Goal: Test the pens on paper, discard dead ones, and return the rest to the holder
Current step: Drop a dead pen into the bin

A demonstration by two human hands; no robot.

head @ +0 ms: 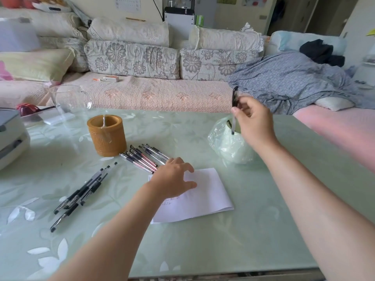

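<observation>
The right hand [254,122] pinched a slim black-capped pen [234,98] upright over the pale green plastic bag [227,145] on the pale green bench [223,240]. The left hand [174,177] lay open, fingers spread, at the folded white paper's [205,197] far corner, beside loose pens [142,157] near the brown cylindrical bamboo holder [106,135].

No legible text anywhere, only faint red marks on the paper [205,194], unreadable

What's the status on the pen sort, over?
Right hand pinching a pen upright over the plastic bag. Left hand open over the paper, beside the pens near the holder. Nothing blocking the bag.
</observation>
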